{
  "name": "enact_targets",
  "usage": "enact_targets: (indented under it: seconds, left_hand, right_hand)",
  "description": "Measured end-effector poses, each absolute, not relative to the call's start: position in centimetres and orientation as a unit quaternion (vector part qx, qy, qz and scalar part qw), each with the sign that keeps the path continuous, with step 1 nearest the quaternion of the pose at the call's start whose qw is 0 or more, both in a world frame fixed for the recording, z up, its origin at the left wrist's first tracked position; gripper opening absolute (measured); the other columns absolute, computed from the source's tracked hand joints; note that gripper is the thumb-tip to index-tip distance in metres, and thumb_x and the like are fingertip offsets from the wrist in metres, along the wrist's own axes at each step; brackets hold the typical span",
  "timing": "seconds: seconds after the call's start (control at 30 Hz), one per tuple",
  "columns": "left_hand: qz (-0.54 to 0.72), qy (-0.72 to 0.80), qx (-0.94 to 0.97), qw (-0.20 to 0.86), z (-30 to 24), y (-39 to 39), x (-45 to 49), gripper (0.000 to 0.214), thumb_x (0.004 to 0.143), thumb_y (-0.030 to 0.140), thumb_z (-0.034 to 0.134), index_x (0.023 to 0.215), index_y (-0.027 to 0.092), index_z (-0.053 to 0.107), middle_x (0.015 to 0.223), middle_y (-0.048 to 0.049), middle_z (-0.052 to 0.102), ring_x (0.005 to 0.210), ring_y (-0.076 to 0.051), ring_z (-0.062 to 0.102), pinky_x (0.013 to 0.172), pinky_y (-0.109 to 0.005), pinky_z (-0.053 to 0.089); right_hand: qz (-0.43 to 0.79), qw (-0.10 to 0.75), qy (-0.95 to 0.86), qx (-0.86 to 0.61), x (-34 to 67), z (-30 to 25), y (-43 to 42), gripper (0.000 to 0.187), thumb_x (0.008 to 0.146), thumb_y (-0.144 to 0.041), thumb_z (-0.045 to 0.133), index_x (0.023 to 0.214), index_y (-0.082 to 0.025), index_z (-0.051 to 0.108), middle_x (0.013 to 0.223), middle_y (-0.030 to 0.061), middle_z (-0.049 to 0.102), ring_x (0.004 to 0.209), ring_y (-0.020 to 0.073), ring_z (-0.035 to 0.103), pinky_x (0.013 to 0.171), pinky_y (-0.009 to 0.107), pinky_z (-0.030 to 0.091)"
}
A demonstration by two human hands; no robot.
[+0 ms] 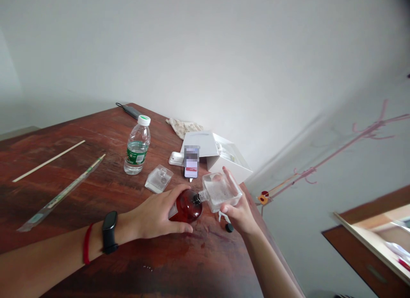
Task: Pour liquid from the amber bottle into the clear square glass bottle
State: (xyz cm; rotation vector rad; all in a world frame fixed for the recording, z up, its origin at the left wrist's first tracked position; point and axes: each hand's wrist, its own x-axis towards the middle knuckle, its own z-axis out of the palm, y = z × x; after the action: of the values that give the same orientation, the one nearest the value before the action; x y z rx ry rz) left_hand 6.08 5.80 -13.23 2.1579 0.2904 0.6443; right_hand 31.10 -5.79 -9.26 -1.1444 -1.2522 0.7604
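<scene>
the left hand closes around one amber bottle, and the right hand grips one clear square bottle. their necks meet above the surface, with one black cap lying just beside.

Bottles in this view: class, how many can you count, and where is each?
3. A plastic water bottle stands on the wooden table; an amber bottle is in the left hand; a clear square bottle is in the right hand. More may hide behind the white box.

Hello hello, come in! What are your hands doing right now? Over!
Left hand holding brown bottle. Right hand holding clear bottle, necks together. Black cap on table beside right hand.
</scene>
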Motion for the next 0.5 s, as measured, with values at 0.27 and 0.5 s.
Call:
enact_targets:
  seconds: [0.27,0.5]
  left_hand:
    - [0.248,0.117,0.861,0.428,-13.08,5.53,5.99,0.083,0.086,0.059,0.081,0.150,0.025,0.040,0.139,-0.0146,0.068,0.123,-0.039,0.069,0.103,-0.049,0.055]
    - [0.252,0.124,0.859,0.428,-13.05,5.27,6.00,0.079,0.086,0.050,0.083,0.148,0.025,0.042,0.137,-0.0150,0.067,0.121,-0.038,0.069,0.104,-0.049,0.054]
  right_hand:
    - [0.322,0.589,-0.544,-0.503,31.36,-9.21,-5.68,0.112,0.061,-0.052,0.100,0.159,-0.036,0.048,0.131,0.0047,0.070,0.113,0.0275,0.067,0.097,0.039,0.054]
    - [0.321,0.570,-0.554,-0.515,31.76,-9.33,-5.50,0.117,0.063,-0.060,0.097,0.162,-0.036,0.040,0.149,0.0076,0.062,0.124,0.0307,0.065,0.107,0.044,0.050]
